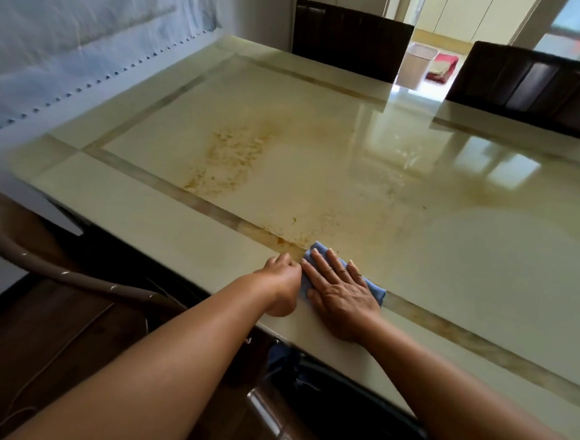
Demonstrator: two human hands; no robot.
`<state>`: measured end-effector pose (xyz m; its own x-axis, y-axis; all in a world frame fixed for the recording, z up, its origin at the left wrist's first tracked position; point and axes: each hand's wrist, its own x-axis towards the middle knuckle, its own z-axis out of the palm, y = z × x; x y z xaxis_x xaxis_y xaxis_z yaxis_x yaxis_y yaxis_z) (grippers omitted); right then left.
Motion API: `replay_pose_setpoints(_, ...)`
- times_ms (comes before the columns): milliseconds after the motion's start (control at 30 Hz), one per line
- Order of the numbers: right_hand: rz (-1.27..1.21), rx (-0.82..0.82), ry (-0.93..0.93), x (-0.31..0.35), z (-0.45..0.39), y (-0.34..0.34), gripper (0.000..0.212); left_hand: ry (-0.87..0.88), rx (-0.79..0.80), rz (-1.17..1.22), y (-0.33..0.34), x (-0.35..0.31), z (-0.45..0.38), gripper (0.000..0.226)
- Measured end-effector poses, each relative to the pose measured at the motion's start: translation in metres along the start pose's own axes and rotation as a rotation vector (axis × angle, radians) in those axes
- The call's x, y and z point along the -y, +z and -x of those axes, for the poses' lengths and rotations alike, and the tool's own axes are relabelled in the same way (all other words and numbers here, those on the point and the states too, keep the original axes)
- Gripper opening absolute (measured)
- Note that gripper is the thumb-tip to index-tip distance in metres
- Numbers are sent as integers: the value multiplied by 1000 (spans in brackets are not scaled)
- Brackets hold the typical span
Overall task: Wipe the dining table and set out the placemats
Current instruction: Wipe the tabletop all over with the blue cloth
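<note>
Wiping barely begun: table [451, 251] was mostly dirty, big yellow stain [235, 154] mid-top untouched. No placemats seen. Right hand [342, 288] flat, fingers straight, pressed blue cloth [317, 247] at near edge. Left hand [282, 281] curled, apparently holding nothing.

Most of the blue cloth [317, 252] lies hidden under the flat right hand [340, 292]; only its far corner and right edge show. The left hand [282, 281] has its fingertips tucked out of sight, so their grip cannot be told. The desk [485, 250] runs off the right edge. Both far chairs [349, 38] are cut off by the desk's rim.
</note>
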<state>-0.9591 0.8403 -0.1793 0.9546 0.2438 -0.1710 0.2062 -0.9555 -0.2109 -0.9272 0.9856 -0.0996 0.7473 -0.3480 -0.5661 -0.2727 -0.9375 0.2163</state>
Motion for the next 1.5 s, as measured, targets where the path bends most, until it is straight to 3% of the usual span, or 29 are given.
replay_pose_setpoints(233,-47,-20,95,-22,-55,-23,55,65,-63,-27,-14,7,-32,74)
replay_pose_setpoints(500,-67,-52,171,-75,-130,-50,55,102,-150,-71,-37,-14,-98,72)
replay_pose_setpoints(900,-118,-124,475,-167,-203,-78,55,252,-167,-101,-57,-47,-151,60)
replay_pose_setpoints(1000,-116,-119,450,-166,-199,-79,55,300,-160,-140,-52,-50,-148,63)
replay_pose_setpoints(1200,-96,-99,327,-145,-139,-67,56,274,-91,-169,-45,-58,-146,91)
replay_pose_setpoints(1500,-100,-57,315,-119,-38,-42,56,252,-54,-147,-44,-69,-132,85)
